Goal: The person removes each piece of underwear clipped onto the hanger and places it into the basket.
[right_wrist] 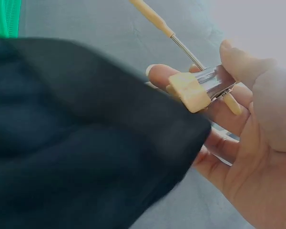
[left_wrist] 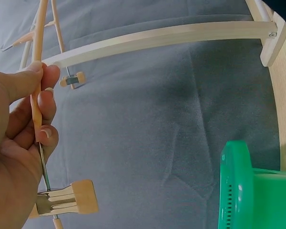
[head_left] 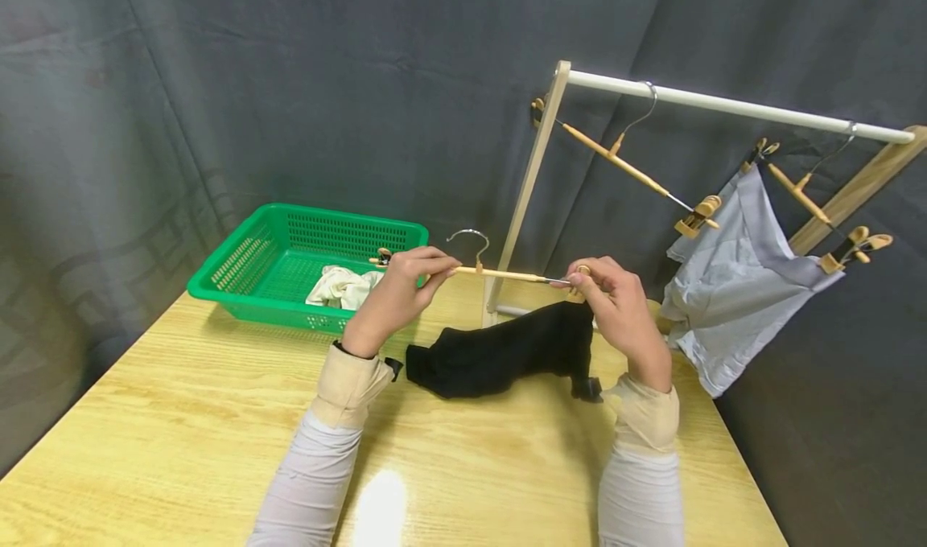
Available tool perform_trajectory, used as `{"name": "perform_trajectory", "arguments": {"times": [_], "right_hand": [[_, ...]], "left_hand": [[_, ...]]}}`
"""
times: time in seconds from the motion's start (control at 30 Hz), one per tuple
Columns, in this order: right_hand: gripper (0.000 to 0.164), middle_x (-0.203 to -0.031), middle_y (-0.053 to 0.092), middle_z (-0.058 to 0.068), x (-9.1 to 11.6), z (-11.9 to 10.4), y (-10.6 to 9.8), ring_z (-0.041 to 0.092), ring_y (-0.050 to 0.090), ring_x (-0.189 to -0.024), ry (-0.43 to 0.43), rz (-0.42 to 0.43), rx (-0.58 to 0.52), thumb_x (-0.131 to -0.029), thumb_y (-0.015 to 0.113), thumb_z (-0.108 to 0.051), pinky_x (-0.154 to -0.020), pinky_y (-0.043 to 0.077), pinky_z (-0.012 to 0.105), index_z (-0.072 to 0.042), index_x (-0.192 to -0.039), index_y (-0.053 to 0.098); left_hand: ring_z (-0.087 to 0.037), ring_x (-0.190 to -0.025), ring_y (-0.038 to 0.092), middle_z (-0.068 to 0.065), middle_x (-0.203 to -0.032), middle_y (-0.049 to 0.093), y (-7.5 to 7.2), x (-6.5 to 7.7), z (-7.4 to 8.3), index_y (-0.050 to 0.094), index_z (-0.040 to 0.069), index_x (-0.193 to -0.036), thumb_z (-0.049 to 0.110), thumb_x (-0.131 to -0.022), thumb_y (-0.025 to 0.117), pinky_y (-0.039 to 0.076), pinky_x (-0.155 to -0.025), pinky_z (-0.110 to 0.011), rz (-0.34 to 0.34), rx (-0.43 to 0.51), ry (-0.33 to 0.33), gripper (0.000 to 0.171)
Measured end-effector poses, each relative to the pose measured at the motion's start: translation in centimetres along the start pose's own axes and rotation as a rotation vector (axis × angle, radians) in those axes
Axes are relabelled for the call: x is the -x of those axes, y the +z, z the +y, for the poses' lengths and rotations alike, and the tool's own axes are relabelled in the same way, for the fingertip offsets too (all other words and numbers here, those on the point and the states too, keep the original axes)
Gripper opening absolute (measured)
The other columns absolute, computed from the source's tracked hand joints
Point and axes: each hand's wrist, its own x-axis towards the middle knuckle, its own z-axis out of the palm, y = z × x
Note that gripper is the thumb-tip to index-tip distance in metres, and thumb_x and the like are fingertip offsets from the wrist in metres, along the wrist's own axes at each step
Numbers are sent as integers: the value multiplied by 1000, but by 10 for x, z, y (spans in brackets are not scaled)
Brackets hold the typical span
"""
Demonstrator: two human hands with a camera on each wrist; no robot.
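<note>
A wooden clip hanger (head_left: pixel 507 274) with a metal hook is held level above the table by both hands. My left hand (head_left: pixel 413 281) pinches its bar left of the hook; in the left wrist view a clip (left_wrist: pixel 66 198) sits below the fingers. At the other end, my right hand (head_left: pixel 615 298) grips the right clip (right_wrist: pixel 190 90) between thumb and fingers. A black garment (head_left: pixel 500 350) slopes from below the right hand down toward the table. Its upper corner lies right at the clip's jaws in the right wrist view; I cannot tell whether the clip bites it.
A green basket (head_left: pixel 253 310) holding a cream cloth (head_left: pixel 340 287) stands at the back left. On the right, a rack (head_left: pixel 739 106) carries a bare clip hanger (head_left: pixel 615 157) and another hanger with a grey garment (head_left: pixel 746 265) clipped on. A dark curtain (head_left: pixel 326 88) backs the wooden table (head_left: pixel 181 450).
</note>
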Motion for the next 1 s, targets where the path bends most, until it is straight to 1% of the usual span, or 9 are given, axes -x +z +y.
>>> {"name": "perform_trajectory", "arguments": {"times": [0.17, 0.27, 0.37, 0.5, 0.6, 0.73, 0.8, 0.87, 1.0], "right_hand": [[9, -74, 64, 7, -3, -19, -3, 8, 47, -74, -12, -6, -18, -90, 59, -4, -60, 36, 22, -5, -87, 67], [10, -79, 67, 12, -4, -34, -7, 8, 50, -76, 14, -42, -36, -92, 57, -4, -63, 40, 19, 0, -87, 64], [12, -83, 69, 16, -5, -40, -9, 12, 59, -81, 47, -95, -85, -94, 55, -6, -69, 45, 15, 2, -88, 62], [18, -83, 70, 9, -4, -21, -6, 19, 65, -83, 86, -130, -109, -96, 52, -15, -73, 48, 18, -2, -93, 63], [20, -87, 70, 0, -3, -5, -3, 15, 64, -83, 111, -146, -62, -98, 50, -24, -74, 48, 21, -11, -103, 65], [27, -94, 67, -1, -1, -5, -2, 11, 61, -82, 130, -142, 0, -97, 51, -32, -77, 48, 31, -18, -117, 62], [31, -97, 65, -2, 0, -5, -1, 12, 58, -86, 124, -122, 26, -95, 54, -35, -79, 47, 35, -19, -120, 61], [33, -102, 63, -1, 0, -7, 2, 14, 54, -94, 99, -95, 66, -93, 57, -35, -81, 45, 38, -18, -121, 61], [30, -112, 62, 4, -2, -14, 10, 22, 48, -108, -32, 0, 172, -88, 65, -27, -87, 41, 41, -11, -114, 65]], "left_hand": [[-12, -82, 59, -4, -96, 67, 0, 1, 0, 70, 5, -105, 11, -90, 61, 48, -68, -23, -3, 3, -2, 19], [-12, -83, 59, -4, -96, 67, -1, 1, 1, 70, 5, -106, 11, -90, 60, 48, -68, -23, -8, 8, -10, 19], [-11, -83, 59, -3, -97, 67, -1, 1, 1, 70, 6, -106, 11, -90, 60, 48, -68, -23, -14, 10, -19, 19], [-11, -80, 59, -4, -96, 67, -1, 1, 1, 70, 6, -106, 11, -90, 61, 48, -65, -24, -33, 21, -35, 19], [-11, -78, 59, -4, -95, 67, 0, 1, 0, 71, 6, -106, 11, -90, 61, 47, -63, -24, -50, 27, -56, 20], [-9, -77, 59, -4, -95, 67, 1, 1, 0, 71, 7, -106, 11, -89, 61, 47, -61, -23, -69, 19, -69, 20], [-9, -76, 58, -4, -95, 67, 2, 1, 0, 71, 7, -106, 11, -89, 61, 47, -61, -23, -71, 8, -65, 20], [-9, -74, 57, -4, -95, 67, 3, 1, 0, 71, 7, -106, 11, -90, 61, 46, -60, -24, -67, -4, -57, 20], [-10, -73, 56, -4, -94, 67, 5, 0, 1, 71, 6, -106, 11, -90, 61, 47, -60, -26, -62, -21, -41, 20]]}}
